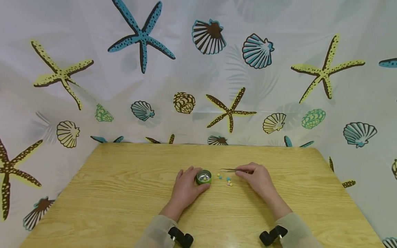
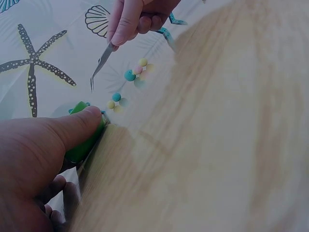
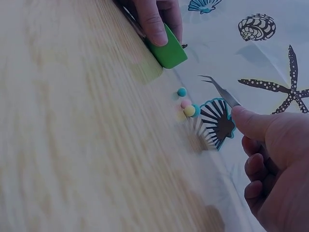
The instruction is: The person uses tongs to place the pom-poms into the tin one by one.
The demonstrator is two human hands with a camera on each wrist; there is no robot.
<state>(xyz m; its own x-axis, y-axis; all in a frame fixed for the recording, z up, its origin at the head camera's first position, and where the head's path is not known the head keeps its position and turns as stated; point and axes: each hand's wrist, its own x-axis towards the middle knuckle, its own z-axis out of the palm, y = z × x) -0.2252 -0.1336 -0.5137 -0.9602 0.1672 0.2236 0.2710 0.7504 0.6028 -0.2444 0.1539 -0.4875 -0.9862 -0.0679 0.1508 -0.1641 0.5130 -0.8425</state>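
Observation:
My left hand [image 1: 186,187] grips a small round green tin [image 1: 199,182], thumb on the near side and fingers around the far side. The silver inside of the tin faces up, and at least one yellowish bead [image 1: 204,178] lies in it. To its right, my right hand [image 1: 256,178] pinches bent-tipped tweezers [image 3: 224,94]. Their points stand slightly apart with nothing visible between them. On the table between the hands lie several small beads: a yellow bead [image 2: 111,104] beside a blue bead [image 2: 116,97], and a cluster with a larger blue bead [image 2: 130,75], a pink bead [image 2: 137,70] and yellow.
Both hands work over a light wooden table [image 1: 124,193]. Behind it and along its sides hangs a white cloth [image 1: 173,75] printed with starfish and shells. Black camera mounts [image 1: 181,237] sit on both sleeved wrists.

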